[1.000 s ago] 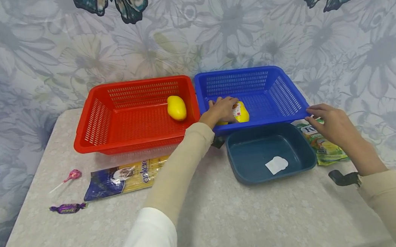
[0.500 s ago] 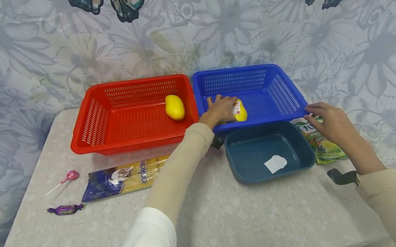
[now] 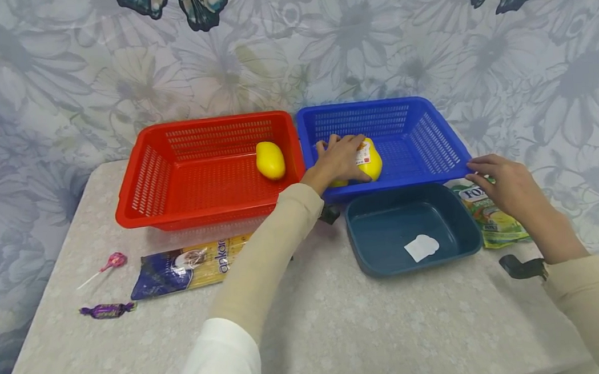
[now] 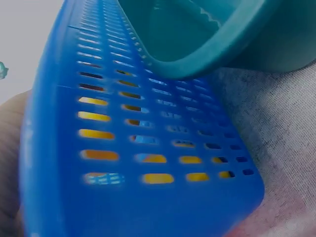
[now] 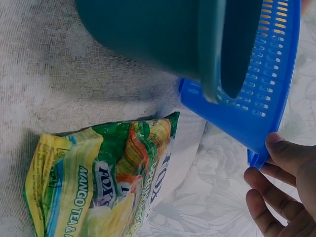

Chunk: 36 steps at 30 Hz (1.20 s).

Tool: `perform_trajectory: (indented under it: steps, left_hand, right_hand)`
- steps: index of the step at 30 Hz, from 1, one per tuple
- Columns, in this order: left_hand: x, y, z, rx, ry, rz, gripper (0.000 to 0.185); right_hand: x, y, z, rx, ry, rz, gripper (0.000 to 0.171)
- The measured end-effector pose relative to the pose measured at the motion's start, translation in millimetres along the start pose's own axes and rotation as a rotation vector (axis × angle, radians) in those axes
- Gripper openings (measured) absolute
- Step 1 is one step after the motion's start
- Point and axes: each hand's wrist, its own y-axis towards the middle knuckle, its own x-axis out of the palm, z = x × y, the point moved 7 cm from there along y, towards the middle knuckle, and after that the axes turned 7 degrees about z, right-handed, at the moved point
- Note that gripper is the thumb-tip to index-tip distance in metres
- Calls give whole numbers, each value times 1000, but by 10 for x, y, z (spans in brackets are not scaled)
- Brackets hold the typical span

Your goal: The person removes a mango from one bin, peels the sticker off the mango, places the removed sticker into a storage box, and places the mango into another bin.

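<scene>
Left hand (image 3: pixel 340 159) grips smooth oval yellow bottle (image 3: pixel 369 158) inside perforated blue plastic basket (image 3: pixel 433 144); right hand (image 3: pixel 500 183), fingers relaxed, touches basket's front-right corner.

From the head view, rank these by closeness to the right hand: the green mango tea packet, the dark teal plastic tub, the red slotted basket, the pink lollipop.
Right hand rests at the blue basket's near right corner.
1. Green mango tea packet, just under the hand.
2. Dark teal plastic tub, to its left.
3. Red slotted basket, beyond the blue one.
4. Pink lollipop, far left of the table.
</scene>
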Motion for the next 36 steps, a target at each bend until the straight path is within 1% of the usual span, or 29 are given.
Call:
perform_trajectory:
  steps: [4,7,13,20,25,30,36]
  left_hand:
    - [-90,-33,12,-6,13,-5,102]
    - [-165,-71,18,-10,17,3,105]
    - [-281,-154,55,-1,21,8,108]
    - [-426,-280,123,31,19,35,108]
    - [-492,-385,136,51,14,42,107]
    - [-571,-505,120,68,9,69,107]
    - [-664,-685,97,101,-26,109,106]
  right_hand:
    - [-7,-1,-3,14,4,-10,28]
    - [-8,-2,-1,22,0,-17,28]
    - [-18,-11,15,40,-6,-29,29]
    - [-29,-33,8,13,-5,-13,29]
    - [-25,-53,4,18,-5,-23,30]
    - [-13,-51,-3,39,-8,-40,31]
    - [-18,-27,-44,33,-7,-44,32]
